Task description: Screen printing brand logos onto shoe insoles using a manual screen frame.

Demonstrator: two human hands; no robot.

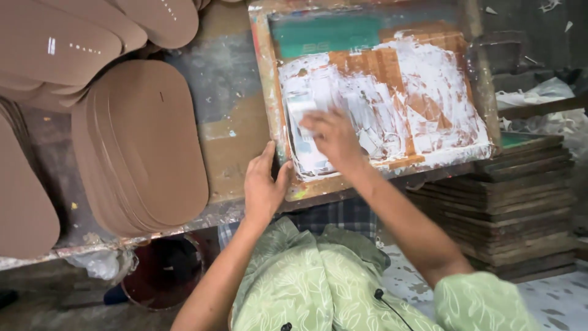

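Observation:
A wooden-framed printing screen (263, 73), smeared with white paint over orange and green patches, lies on the worktable. My left hand (264, 184) grips the frame's near left corner, fingers over the wooden edge. My right hand (334, 138) rests on the mesh inside the frame, blurred by motion. It presses a small white-smeared scraper (300, 110) against the mesh; only the scraper's far end shows past my fingers.
A fanned stack of brown oval sheets (147, 147) lies left of the frame, more brown shapes (73, 43) beyond it. A pile of wooden frames (520, 208) stands at the right. A dark red bucket (162, 270) sits under the table edge.

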